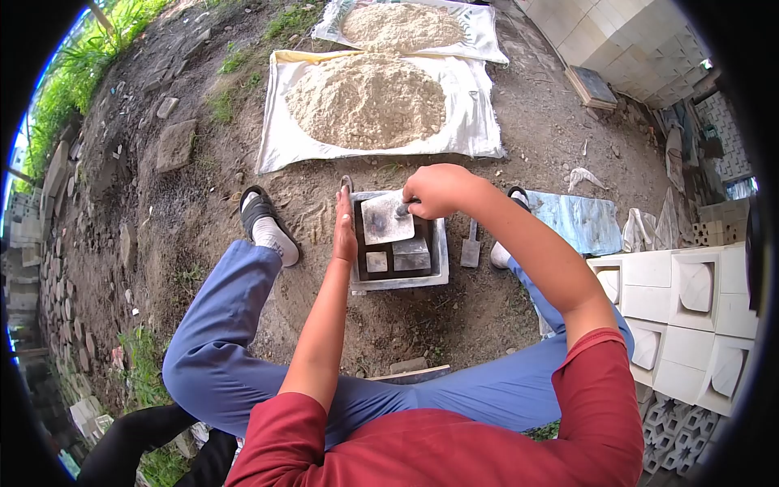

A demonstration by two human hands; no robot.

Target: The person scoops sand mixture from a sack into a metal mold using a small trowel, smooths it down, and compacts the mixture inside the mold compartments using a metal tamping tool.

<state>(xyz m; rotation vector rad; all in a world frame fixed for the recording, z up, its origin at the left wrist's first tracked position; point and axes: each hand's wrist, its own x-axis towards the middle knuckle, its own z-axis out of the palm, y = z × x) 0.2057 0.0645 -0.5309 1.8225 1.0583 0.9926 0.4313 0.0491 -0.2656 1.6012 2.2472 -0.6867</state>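
Observation:
Between my feet a square metal mould frame (442, 258) lies on the dirt. My right hand (438, 191) is closed around the dark knob of a flat square metal plate (383, 217) at the top of the frame. Flat and upright, my left hand (346, 230) has its fingers stretched along the frame's left side; a small ring-shaped end (347, 182) shows at its fingertips. Inside the frame, below the plate, are a grey rectangular block (411, 256) and a small pale square piece (376, 261). A small flat-bladed tool (470, 250) lies right of the frame.
Two white sacks (280, 138) ahead carry heaps of sandy mix (369, 97). Pale moulded blocks (673, 325) stand at the right, near a blue sheet (574, 221). A flat stone (176, 146) lies left. Someone's dark-clad leg (134, 442) shows lower left.

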